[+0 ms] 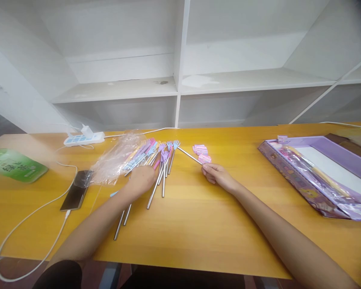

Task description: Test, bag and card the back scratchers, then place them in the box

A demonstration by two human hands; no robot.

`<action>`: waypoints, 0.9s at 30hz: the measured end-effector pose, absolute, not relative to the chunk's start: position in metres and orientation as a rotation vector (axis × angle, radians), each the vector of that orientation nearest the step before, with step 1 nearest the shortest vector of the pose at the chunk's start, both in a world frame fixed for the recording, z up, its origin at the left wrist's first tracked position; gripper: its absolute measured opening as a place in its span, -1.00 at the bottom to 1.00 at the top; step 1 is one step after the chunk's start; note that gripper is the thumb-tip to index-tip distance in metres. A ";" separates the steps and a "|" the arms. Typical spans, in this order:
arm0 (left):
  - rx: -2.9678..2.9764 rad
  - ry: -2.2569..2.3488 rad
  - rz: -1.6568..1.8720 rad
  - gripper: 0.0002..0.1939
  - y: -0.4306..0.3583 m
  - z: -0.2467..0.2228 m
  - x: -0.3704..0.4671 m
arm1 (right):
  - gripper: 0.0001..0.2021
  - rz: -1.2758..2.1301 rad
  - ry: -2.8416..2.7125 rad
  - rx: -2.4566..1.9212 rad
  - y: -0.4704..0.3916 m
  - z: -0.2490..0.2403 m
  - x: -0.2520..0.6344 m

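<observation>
My left hand [142,180] is curled over a pile of back scratchers, with a short pink handle [157,164] sticking out beside its knuckles; most of its fingers are hidden. The back scratchers [165,156] have small hand-shaped heads in blue, purple, pink and yellow on thin metal rods. Pinched in my right hand [215,174] is the near end of a metal rod [189,155], which slants up-left to a blue head at the pile's edge. Small pink-purple cards [201,150] lie just beyond my right fingers. A clear plastic bag [111,160] lies against the pile's left side.
On the right stands a purple box [307,182] holding wrapped back scratchers. A phone [76,192] on a white cable, a power strip [84,139] and a green-labelled bottle [16,165] are at left. White shelving [180,90] rises behind the table.
</observation>
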State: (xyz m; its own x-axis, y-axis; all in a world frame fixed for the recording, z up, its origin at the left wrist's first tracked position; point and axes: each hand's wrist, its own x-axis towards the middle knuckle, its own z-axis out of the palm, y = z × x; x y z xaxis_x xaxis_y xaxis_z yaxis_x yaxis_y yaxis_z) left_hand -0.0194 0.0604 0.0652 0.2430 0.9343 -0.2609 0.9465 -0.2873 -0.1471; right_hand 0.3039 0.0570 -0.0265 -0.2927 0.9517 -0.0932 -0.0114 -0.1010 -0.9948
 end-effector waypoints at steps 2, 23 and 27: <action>2.449 1.862 -0.480 -0.66 0.055 0.072 -0.019 | -0.47 1.518 -1.352 -1.103 0.057 -0.027 0.304; 2.504 1.483 0.125 -0.63 0.067 0.128 -0.066 | -0.82 -0.048 -1.989 -1.326 0.050 -0.008 0.362; 2.471 1.437 0.165 -0.66 0.063 0.123 -0.058 | -0.87 -0.228 -2.104 -1.136 0.045 -0.004 0.350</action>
State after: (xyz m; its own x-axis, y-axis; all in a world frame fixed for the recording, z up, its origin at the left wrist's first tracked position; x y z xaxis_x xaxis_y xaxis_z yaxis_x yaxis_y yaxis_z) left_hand -0.0583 0.0634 0.1235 0.4990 0.8657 -0.0403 0.8339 -0.4670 0.2941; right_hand 0.3498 0.0451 -0.0042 -0.3501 0.6564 0.6683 0.7841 0.5957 -0.1743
